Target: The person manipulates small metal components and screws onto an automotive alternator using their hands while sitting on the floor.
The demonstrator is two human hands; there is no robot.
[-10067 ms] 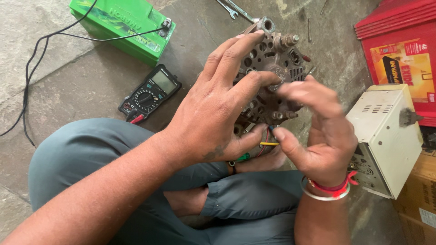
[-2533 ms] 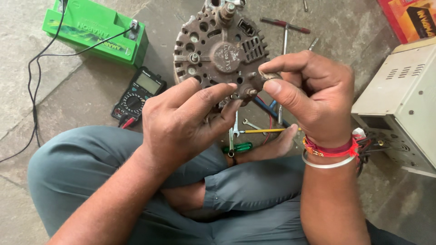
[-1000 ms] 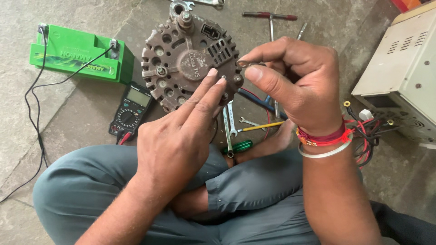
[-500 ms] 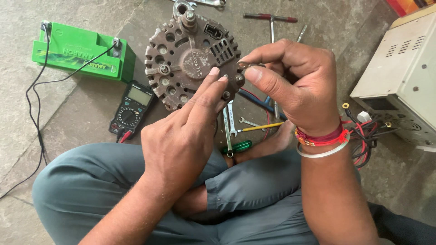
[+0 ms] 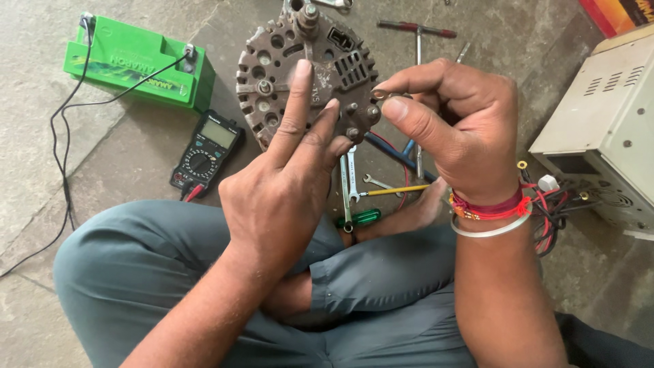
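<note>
at your far left a green battery (image 5: 136,61) lies on the stone floor (image 5: 41,136) with black wires (image 5: 61,157) clipped to its terminals, and just right of it sits a black multimeter (image 5: 206,151), its red probe tip showing beside your knee. next comes your left hand (image 5: 283,184), raised with its back toward you, fingers spread and straight, the index and middle fingertips resting against the face of the alternator (image 5: 306,75). that alternator, a round grey slotted housing with a pulley shaft at its top, is held up in front of you above the floor, between both hands. below it, on the floor by your crossed legs, lie small open-ended spanners (image 5: 349,178), a green-handled screwdriver (image 5: 360,218) and a yellow-shafted one (image 5: 395,191). your right hand (image 5: 456,129) is closed into a pinch, thumb and forefinger pressed on a small stud at the alternator's right edge; red thread and a metal bangle circle that wrist. farther back a t-handle wrench (image 5: 417,31) lies on the floor, and at your far right stands a cream metal box (image 5: 606,129) with red and black leads (image 5: 552,204).
</note>
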